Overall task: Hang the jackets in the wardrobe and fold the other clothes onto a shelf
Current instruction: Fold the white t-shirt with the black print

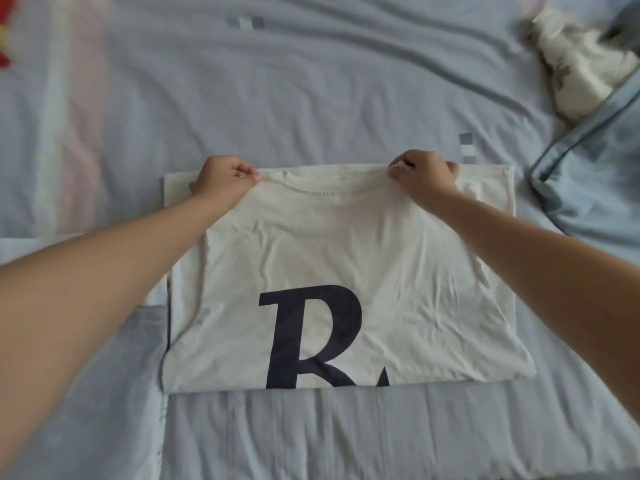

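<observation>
Pale blue-grey bed sheet (pixel 311 441), creased, filling the nearest strip. Flat on it at centre, white T-shirt (pixel 346 251), folded: fold edge nearest, collar (pixel 322 192) pointing away, long axis running left to right. Big dark letter R (pixel 304 337) upright on the top layer, cut off by the near fold. At the far edge, left hand (pixel 221 178) pinching the cloth just left of the collar, thumb and forefinger clamped on it, other fingers curled; right hand (pixel 426 174) gripping likewise just right of it. Under layer poking out at both far corners. Farther off, pink stripe (pixel 79 133) at left; crumpled cream cloth (pixel 581 74) and blue quilt (pixel 595 174) at far right.
</observation>
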The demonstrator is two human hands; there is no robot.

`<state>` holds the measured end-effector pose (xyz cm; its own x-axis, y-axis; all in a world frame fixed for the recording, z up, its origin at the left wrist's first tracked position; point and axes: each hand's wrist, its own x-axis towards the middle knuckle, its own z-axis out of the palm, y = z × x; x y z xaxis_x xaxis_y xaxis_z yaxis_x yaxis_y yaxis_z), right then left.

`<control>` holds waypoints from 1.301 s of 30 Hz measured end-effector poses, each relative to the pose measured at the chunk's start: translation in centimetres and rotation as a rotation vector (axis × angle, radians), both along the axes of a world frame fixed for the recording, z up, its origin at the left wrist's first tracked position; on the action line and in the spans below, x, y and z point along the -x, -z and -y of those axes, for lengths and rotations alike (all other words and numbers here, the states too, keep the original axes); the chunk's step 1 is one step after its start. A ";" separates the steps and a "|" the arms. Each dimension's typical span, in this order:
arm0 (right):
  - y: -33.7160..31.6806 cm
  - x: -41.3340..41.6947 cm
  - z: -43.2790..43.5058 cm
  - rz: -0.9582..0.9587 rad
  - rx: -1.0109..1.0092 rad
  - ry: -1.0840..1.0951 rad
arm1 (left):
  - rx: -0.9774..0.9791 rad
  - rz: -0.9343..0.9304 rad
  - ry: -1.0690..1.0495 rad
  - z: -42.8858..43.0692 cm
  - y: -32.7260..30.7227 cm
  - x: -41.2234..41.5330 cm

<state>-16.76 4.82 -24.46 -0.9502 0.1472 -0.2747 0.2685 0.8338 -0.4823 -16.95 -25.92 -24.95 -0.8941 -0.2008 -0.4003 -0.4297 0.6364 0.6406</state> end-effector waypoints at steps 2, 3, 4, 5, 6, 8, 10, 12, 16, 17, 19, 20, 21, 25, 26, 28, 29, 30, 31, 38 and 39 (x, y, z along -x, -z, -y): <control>0.0 0.3 0.7 -0.033 0.040 0.086 | 0.086 -0.044 -0.046 -0.3 -0.4 0.2; 0.0 0.1 0.9 -0.042 0.012 0.103 | 0.168 -0.071 -0.048 -0.5 -0.3 -0.2; 0.1 0.0 1.0 -0.073 -0.049 0.106 | 0.266 -0.122 -0.015 -0.7 -0.4 -0.2; 0.3 -0.5 1.2 -0.116 -0.133 0.080 | 0.366 -0.191 0.042 -0.8 -0.3 -0.6; 0.4 -1.1 1.5 -0.183 -0.221 0.029 | 0.461 -0.283 0.125 -0.9 -0.2 -1.0; 0.8 -2.7 2.3 -0.334 -0.324 -0.196 | 0.565 -0.469 0.381 -1.3 0.2 -2.0; 1.5 -4.2 3.2 -0.378 -0.368 -0.608 | 0.600 -0.573 0.716 -2.2 0.6 -3.0; 2.9 -5.0 3.3 -0.333 -0.480 -0.922 | 0.681 -0.454 0.980 -2.7 1.2 -3.6; 4.2 -5.6 0.3 -0.094 -0.514 -0.572 | 0.787 0.015 0.843 -0.3 2.3 -3.0; 4.5 -6.0 -1.0 -0.027 -0.510 -0.417 | 0.766 0.102 0.770 0.4 2.1 -2.6; 4.3 -7.7 -2.9 0.016 -0.525 -0.244 | 0.743 0.171 0.662 1.5 1.6 -2.7; 4.1 -8.9 -3.2 -0.015 -0.537 -0.240 | 0.750 0.142 0.633 1.8 1.6 -3.1; 3.9 -10.2 -3.2 -0.059 -0.542 -0.273 | 0.770 0.051 0.622 1.9 1.7 -3.8; 3.2 -14.6 -0.3 -0.166 -0.467 -0.550 | 0.772 -0.378 0.839 -1.0 2.4 -8.6; 3.3 -15.9 0.0 -0.166 -0.459 -0.597 | 0.762 -0.386 0.883 -1.7 2.9 -10.4; 4.0 -18.8 -0.8 -0.111 -0.450 -0.558 | 0.736 -0.325 0.819 -1.9 4.0 -14.3; 4.3 -21.0 -1.9 -0.042 -0.446 -0.467 | 0.744 -0.263 0.753 -1.2 4.7 -17.0; 4.5 -22.8 -3.2 0.021 -0.437 -0.345 | 0.768 -0.216 0.665 -0.2 5.3 -19.2; 4.5 -24.4 -4.6 0.085 -0.422 -0.212 | 0.781 -0.172 0.565 0.8 5.5 -21.3; 2.6 -29.7 -5.2 0.123 -0.211 0.590 | 0.549 0.068 -0.037 -0.1 3.5 -29.4; 2.7 -29.4 -4.6 0.087 -0.110 0.775 | 0.500 0.066 -0.198 -0.6 3.4 -29.5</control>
